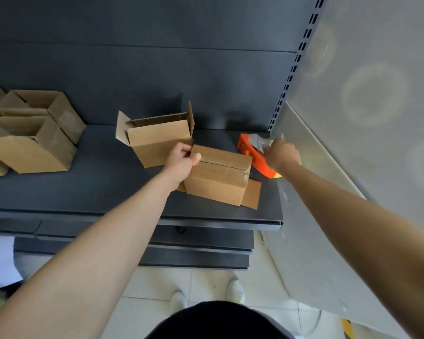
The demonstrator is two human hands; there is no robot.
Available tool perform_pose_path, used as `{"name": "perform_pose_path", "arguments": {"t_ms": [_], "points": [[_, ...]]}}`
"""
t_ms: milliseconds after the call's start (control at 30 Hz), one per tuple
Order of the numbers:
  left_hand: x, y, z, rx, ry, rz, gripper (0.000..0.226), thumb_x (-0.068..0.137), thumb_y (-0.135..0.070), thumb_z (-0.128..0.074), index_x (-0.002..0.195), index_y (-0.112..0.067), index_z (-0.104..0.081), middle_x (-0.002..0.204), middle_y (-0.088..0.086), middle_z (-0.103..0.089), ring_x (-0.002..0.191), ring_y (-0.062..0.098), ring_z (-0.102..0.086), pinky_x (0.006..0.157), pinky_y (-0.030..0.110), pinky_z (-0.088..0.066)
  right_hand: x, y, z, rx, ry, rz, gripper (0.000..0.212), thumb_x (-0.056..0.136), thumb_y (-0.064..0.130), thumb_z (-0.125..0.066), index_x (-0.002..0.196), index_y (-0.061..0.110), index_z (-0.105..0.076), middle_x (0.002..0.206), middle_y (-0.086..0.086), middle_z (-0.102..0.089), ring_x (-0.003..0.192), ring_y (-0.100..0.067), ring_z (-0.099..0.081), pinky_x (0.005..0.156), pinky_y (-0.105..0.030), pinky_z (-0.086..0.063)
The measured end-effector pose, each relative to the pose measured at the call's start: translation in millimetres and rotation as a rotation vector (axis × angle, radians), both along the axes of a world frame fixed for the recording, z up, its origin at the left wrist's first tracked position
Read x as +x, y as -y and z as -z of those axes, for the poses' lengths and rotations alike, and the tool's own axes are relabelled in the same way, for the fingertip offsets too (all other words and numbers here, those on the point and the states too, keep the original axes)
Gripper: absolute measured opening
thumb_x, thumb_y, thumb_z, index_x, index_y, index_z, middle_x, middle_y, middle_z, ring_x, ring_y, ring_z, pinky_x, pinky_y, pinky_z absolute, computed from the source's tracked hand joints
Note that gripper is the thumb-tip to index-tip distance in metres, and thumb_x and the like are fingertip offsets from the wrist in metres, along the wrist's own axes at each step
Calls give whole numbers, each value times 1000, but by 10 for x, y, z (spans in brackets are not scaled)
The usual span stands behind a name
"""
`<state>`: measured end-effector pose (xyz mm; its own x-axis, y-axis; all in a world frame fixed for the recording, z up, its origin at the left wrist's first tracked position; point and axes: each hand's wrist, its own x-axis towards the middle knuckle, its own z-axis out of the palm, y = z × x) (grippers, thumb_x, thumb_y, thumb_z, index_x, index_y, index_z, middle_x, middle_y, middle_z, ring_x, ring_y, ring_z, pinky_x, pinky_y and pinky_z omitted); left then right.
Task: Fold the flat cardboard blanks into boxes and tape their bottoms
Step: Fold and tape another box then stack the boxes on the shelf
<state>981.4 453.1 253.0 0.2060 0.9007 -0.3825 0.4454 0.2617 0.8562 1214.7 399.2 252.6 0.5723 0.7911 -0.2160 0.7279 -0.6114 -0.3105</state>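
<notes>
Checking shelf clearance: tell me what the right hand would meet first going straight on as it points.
The orange tape dispenser: the right hand seems to have its grip on it. Past that, probably the back panel, though depth is unclear.

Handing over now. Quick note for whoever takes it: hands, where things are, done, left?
Left hand grips the left end of the middle box, which lies closed flaps up on the shelf.
Right hand holds the orange tape dispenser, right of that box.
Done: open box stands behind it; folded boxes sit at the left.
Middle box's seam looks taped, but I can't be sure.
Left: check that seam, set the box aside. No flat blanks in view.
</notes>
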Motion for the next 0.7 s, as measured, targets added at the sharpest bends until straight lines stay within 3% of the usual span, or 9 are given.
{"name": "perform_pose_path", "arguments": {"t_ms": [67, 133, 200, 267, 333, 433, 500, 633, 700], "points": [[10, 16, -5, 19, -7, 9, 33, 94, -20, -56, 125, -16, -46, 119, -3, -51, 109, 15, -48, 91, 30, -37, -34, 13, -110, 19, -123, 85, 40, 95, 42, -40, 102, 8, -58, 93, -16, -62, 90, -34, -63, 67, -27, -43], [22, 46, -24, 45, -26, 16, 33, 95, -21, -55, 126, -16, -46, 120, -2, -49, 107, 15, -47, 88, 29, -38, -117, 56, -212, -34, -424, 180, 40, 87, 56, -47, 89, 15, -51, 75, -7, -57, 63, -25, -62, 46, -18, -45], [22, 77, -40, 75, -62, 17, 33, 95, -22, -55, 127, -15, -46, 123, 1, -49, 104, 14, -46, 86, 28, -39, -231, 142, -292, -100, -684, 229, 46, 83, 53, -65, 93, 11, -49, 78, -6, -58, 65, -20, -62, 42, -23, -52], [24, 96, -48, 106, -78, 23, 34, 95, -23, -54, 128, -14, -47, 127, 4, -51, 104, 14, -47, 85, 27, -39, -315, 210, -276, -137, -705, 179, 52, 80, 44, -71, 106, 5, -49, 96, -12, -64, 77, -24, -69, 61, -31, -60], [15, 120, -64, 135, -97, 37, 36, 96, -24, -53, 129, -11, -49, 128, 7, -53, 105, 15, -49, 85, 26, -39, -382, 239, -233, -82, -746, 203, 54, 80, 33, -75, 116, 7, -44, 110, -18, -64, 83, -28, -71, 68, -36, -61], [-14, 154, -96, 117, -124, 55, 40, 96, -30, -52, 129, -7, -53, 126, 7, -57, 110, 20, -52, 84, 26, -37, -430, 245, -201, -2, -877, 276, 48, 82, 17, -74, 118, 3, -44, 121, -18, -61, 88, -29, -69, 51, -30, -58], [-23, 164, -115, 80, -135, 75, 39, 97, -33, -50, 123, -5, -58, 112, 5, -59, 100, 18, -50, 82, 28, -36, -461, 263, -205, -4, -902, 307, 47, 82, 14, -74, 119, -3, -51, 118, -18, -64, 88, -28, -68, 46, -27, -56], [-43, 125, -120, 28, -136, 78, 23, 97, -35, -49, 81, -21, -56, 81, -9, -50, 92, 17, -47, 79, 29, -36, -540, 285, -226, 12, -857, 334, 44, 84, 16, -72, 119, -3, -54, 113, -19, -65, 92, -29, -69, 53, -30, -57], [-51, 131, -134, 3, -125, 88, 28, 97, -38, -48, 105, -14, -61, 95, -6, -52, 96, 18, -47, 81, 29, -35, -574, 308, -241, 32, -837, 336, 45, 84, 18, -72, 119, -3, -53, 112, -18, -66, 92, -29, -69, 53, -29, -56]]}}
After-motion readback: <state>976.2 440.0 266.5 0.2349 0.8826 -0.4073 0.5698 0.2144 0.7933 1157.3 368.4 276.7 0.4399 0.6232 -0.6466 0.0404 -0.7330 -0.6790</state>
